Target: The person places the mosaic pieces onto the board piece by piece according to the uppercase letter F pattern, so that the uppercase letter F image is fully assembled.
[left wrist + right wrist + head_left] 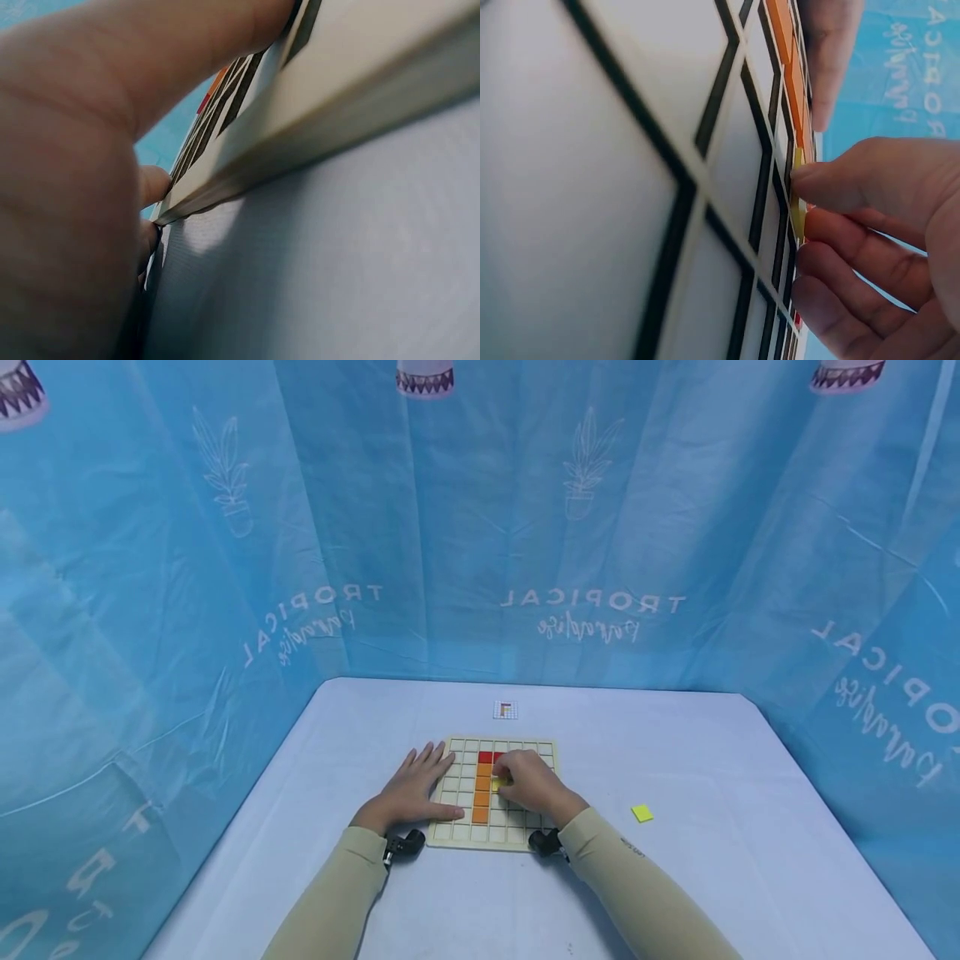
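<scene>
Pinching a yellow tile against the grid board, the right hand curls its fingers; the left hand lies flat, fingers straight, on the board's edge.

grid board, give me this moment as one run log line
left hand: flat on grid board | right hand: pinching yellow tile over board | orange tiles: in column | spare yellow tile: on table

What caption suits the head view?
Right hand pinches a yellow square tile over the wooden grid board; left hand steadies it.
</scene>
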The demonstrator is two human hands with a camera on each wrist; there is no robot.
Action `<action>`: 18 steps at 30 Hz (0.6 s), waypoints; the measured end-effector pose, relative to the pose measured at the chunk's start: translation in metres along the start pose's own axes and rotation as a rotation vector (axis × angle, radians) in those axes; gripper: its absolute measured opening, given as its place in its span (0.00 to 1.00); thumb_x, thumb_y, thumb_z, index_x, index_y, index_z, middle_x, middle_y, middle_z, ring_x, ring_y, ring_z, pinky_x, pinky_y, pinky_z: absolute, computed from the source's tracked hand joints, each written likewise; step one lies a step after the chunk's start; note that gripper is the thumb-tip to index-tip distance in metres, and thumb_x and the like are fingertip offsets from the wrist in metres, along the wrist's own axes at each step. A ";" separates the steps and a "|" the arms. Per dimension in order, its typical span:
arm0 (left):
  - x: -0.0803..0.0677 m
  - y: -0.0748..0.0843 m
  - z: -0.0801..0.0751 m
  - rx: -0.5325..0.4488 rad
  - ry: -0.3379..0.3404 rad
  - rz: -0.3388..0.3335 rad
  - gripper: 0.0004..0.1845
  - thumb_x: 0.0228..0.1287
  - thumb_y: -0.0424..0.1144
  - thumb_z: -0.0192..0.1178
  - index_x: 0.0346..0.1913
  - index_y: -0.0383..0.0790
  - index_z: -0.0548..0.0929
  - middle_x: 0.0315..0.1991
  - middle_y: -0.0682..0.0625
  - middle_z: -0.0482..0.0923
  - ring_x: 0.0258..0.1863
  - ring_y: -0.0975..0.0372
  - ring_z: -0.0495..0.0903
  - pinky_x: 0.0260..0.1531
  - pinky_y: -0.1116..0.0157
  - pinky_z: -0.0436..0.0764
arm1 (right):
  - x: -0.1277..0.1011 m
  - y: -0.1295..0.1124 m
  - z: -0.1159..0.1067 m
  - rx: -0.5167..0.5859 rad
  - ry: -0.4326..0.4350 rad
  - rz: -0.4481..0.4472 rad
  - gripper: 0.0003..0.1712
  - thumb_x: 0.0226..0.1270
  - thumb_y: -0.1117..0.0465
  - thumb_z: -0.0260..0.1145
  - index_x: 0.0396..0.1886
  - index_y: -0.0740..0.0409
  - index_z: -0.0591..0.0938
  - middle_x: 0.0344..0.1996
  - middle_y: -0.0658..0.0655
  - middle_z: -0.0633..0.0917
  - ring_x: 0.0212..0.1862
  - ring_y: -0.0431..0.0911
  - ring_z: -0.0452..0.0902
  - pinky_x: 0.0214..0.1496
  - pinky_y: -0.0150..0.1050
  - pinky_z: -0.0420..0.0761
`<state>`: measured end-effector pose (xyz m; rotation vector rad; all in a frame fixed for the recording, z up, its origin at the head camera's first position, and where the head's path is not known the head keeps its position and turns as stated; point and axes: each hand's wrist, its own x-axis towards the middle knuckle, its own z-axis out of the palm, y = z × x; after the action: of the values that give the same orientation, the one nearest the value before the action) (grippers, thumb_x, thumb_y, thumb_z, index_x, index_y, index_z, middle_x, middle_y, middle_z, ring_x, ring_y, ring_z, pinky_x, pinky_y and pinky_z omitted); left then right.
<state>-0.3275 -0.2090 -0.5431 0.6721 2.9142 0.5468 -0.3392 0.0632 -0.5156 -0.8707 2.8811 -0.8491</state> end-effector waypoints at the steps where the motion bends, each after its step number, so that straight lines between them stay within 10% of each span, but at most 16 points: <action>1: 0.000 0.000 0.000 -0.004 -0.001 0.000 0.66 0.52 0.82 0.61 0.85 0.44 0.57 0.85 0.44 0.42 0.83 0.49 0.36 0.79 0.47 0.35 | -0.002 0.001 -0.001 0.011 0.002 0.005 0.12 0.63 0.66 0.80 0.46 0.58 0.90 0.38 0.47 0.85 0.40 0.41 0.78 0.48 0.37 0.84; 18: -0.001 0.004 -0.001 -0.010 0.009 -0.008 0.66 0.51 0.82 0.61 0.85 0.42 0.57 0.85 0.43 0.43 0.83 0.48 0.36 0.79 0.48 0.35 | -0.100 0.086 -0.085 0.066 0.215 0.229 0.15 0.67 0.65 0.77 0.51 0.65 0.88 0.43 0.58 0.87 0.47 0.53 0.84 0.50 0.53 0.86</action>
<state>-0.3252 -0.2064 -0.5409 0.6590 2.9189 0.5640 -0.3125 0.2177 -0.5003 -0.4561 3.0315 -1.0632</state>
